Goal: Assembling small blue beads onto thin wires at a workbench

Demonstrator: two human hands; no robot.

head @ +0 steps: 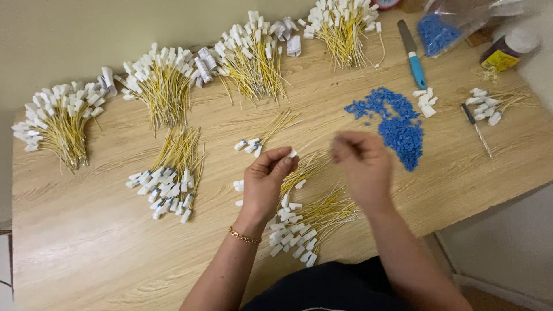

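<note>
Fingers of the left hand [266,179] pinch a small white connector [292,154] at frame centre. The right hand [362,163] is motion-blurred, its fingers bunched; whether they hold anything cannot be told. Beneath lies a pile of yellow wires [314,216], partly hidden by both wrists.

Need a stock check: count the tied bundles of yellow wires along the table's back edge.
4: far-left bundle, second bundle, third bundle, fourth bundle near the blue-handled knife. Looser piles nearer the hands not counted.
</note>
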